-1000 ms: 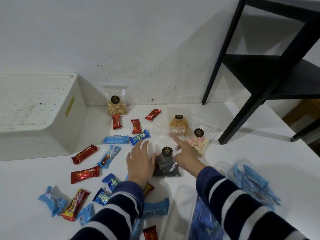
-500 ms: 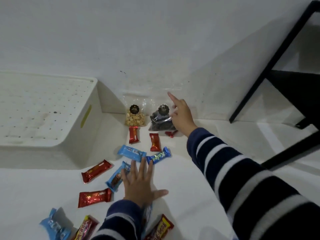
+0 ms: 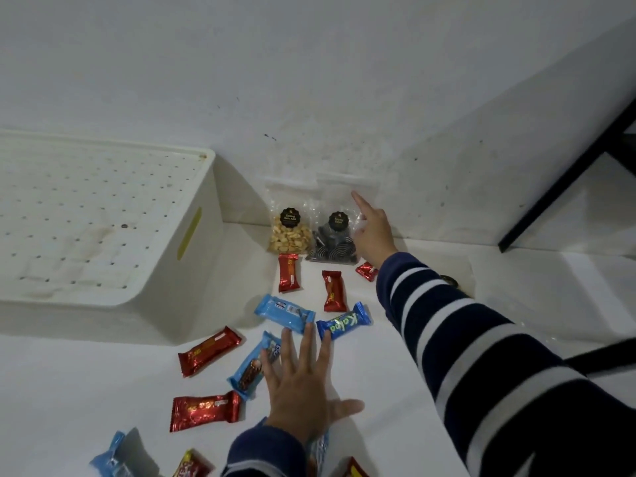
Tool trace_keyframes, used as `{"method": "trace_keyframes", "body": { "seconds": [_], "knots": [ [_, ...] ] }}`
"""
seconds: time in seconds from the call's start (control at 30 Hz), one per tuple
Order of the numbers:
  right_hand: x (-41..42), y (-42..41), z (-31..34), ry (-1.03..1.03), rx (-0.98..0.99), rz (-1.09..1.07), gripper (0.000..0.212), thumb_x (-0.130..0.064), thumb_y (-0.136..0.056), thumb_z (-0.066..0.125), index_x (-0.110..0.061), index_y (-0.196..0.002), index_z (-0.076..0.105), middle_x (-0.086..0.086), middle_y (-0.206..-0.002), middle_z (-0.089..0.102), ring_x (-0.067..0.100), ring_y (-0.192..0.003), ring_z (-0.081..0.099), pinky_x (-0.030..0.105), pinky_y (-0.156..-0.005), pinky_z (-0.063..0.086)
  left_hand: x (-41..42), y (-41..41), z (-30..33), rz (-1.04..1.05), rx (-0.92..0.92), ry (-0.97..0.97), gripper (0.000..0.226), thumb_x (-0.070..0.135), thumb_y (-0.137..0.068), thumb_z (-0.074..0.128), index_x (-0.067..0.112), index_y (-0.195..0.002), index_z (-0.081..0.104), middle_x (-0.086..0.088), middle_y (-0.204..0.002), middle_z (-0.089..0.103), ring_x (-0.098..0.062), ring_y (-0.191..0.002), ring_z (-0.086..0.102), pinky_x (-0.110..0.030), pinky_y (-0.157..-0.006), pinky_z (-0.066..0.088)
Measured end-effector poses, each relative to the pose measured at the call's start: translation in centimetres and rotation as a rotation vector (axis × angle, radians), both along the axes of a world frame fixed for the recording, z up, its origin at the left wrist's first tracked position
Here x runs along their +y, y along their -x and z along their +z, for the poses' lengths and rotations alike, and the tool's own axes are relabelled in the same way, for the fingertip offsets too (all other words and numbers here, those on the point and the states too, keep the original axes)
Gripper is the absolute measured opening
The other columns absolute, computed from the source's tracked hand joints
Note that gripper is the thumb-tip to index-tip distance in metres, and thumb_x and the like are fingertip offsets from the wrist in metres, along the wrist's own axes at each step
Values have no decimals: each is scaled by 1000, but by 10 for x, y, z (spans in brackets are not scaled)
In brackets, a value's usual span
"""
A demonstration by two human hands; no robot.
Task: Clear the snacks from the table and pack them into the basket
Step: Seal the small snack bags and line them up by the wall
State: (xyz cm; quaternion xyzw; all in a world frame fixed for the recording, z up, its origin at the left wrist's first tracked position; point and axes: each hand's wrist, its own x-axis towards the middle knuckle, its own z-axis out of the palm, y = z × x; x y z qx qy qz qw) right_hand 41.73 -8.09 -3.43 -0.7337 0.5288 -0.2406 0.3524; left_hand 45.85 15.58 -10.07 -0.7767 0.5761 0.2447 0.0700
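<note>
A clear bag of dark swirl cookies (image 3: 332, 242) leans on the wall beside a clear bag of pale nuts (image 3: 288, 232). My right hand (image 3: 373, 232) holds the cookie bag's right edge, index finger pointing up. My left hand (image 3: 303, 397) lies flat on the table with fingers spread, its tips touching a light blue bar (image 3: 284, 313) and a blue Kalpa bar (image 3: 344, 321). Red bars (image 3: 288, 277) (image 3: 333, 291) (image 3: 209, 351) (image 3: 205, 410) and another blue bar (image 3: 253, 366) lie scattered around. The white perforated basket (image 3: 192, 270) stands at the left.
A black shelf leg (image 3: 564, 180) slants down to the table at the right. A small red snack (image 3: 366, 271) lies by my right sleeve. More wrappers (image 3: 113, 456) sit at the bottom edge. The wall runs close behind the bags.
My right hand carried the dark cookie bag from the table's middle to the wall beside the nut bag. My left hand slid forward and flattened near the blue bars.
</note>
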Motion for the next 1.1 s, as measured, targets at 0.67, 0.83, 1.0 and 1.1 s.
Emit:
{"method": "trace_keyframes", "body": {
  "seconds": [0.67, 0.83, 1.0, 1.1],
  "knots": [
    [124, 224, 30, -6, 272, 20, 39, -13, -90, 49, -33, -122, 61, 1, -118, 54, 21, -104, 59, 34, -95, 49, -11, 86, 37, 37, 81, 323, 90, 58, -82, 55, 32, -150, 3, -1, -157, -17, -32, -145, -14, -57, -114, -3],
    [114, 276, 27, 75, 492, -144, 48, -7, -93, 47, -21, -139, 46, 5, -140, 40, 24, -128, 40, 30, -105, 38, -36, 162, 37, -52, 216, 435, 94, 69, -78, 52, 28, -150, 8, -4, -157, 5, -29, -143, 12, -46, -114, 20],
    [84, 278, 30, -9, 643, -90, 69, 5, -89, 41, -16, -150, 20, 9, -153, 25, 26, -143, 20, 35, -116, 27, -60, 208, 37, 46, 274, 414, 116, 69, -66, 65, 28, -151, -3, -5, -157, 7, -28, -141, 19, -44, -111, 27],
    [72, 275, 34, -91, 705, -102, 67, 5, -86, 43, -13, -147, 24, 11, -141, 40, 29, -131, 38, 43, -103, 42, -68, 214, 31, 71, 293, 438, 116, 56, -66, 74, 33, -149, -3, -5, -154, 15, -28, -135, 31, -42, -104, 37]
  ]
}}
